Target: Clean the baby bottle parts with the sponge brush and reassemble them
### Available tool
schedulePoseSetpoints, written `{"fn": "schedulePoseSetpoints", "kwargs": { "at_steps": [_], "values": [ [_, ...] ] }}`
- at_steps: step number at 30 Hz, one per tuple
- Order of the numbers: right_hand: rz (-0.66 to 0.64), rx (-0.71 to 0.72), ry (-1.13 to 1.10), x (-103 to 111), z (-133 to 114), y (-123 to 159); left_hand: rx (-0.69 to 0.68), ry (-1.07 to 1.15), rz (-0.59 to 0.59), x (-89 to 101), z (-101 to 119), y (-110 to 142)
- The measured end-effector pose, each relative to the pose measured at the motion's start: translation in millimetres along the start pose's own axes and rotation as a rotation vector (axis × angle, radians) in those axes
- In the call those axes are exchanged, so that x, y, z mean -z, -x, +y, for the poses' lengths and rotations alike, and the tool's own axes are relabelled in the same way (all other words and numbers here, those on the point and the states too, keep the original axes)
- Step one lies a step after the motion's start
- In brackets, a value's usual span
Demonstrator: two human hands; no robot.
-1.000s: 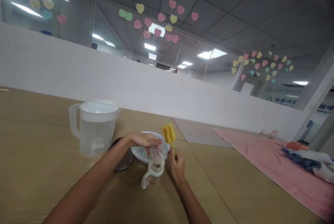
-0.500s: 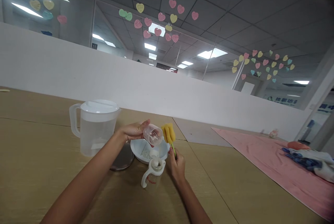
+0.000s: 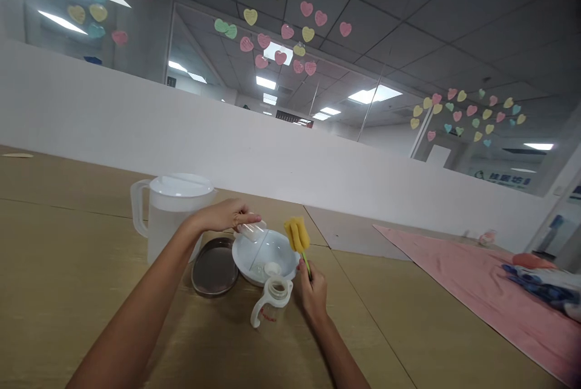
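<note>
My left hand (image 3: 227,215) is closed on a small clear plastic cup (image 3: 254,230), tipped over the far left side of a white bowl (image 3: 284,245). A thin streak runs from the cup down into the bowl, where a small white piece (image 3: 272,268) and something clear lie. In my right hand (image 3: 313,288) is a sponge brush (image 3: 298,235), held by its green handle with the yellow sponge head up, at the bowl's right side. Nearer to me stands an open clear bottle (image 3: 272,301) with a white handled collar and red print.
Left of the bowl lies a round dark tray (image 3: 215,267). Behind it stands a lidded clear pitcher (image 3: 170,216) with a white handle. A pink cloth (image 3: 463,274) covers the table's right side, with bundled fabric (image 3: 540,280) on it. A white low wall (image 3: 254,153) bounds the back.
My left hand has turned over and tipped the cup lower toward the bowl's left side. My right hand still holds the brush nearly in place. The view has shifted slightly.
</note>
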State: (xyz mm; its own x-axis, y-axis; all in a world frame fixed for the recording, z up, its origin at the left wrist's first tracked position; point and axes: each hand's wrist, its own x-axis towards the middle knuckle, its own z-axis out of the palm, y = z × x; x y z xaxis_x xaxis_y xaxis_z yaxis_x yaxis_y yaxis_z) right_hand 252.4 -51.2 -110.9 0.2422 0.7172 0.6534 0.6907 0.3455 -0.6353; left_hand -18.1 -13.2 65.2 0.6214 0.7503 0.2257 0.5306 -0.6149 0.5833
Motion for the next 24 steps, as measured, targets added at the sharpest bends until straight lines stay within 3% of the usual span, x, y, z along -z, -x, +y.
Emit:
{"fn": "schedulePoseSetpoints", "kwargs": {
  "at_steps": [6,14,20,24],
  "values": [
    [-0.007,0.025,-0.004,-1,7,-2,0.124,-0.225,0.041,-8.9,-28,-16],
    [-0.014,0.033,0.009,2,2,-2,0.282,-0.328,-0.066,-17.0,-36,-21],
    [-0.013,0.039,0.026,2,0,-2,0.352,-0.271,-0.13,-19.8,-44,-21],
    [-0.016,0.054,0.037,1,2,-1,0.314,-0.119,-0.208,-17.6,-43,-18]
  ]
}}
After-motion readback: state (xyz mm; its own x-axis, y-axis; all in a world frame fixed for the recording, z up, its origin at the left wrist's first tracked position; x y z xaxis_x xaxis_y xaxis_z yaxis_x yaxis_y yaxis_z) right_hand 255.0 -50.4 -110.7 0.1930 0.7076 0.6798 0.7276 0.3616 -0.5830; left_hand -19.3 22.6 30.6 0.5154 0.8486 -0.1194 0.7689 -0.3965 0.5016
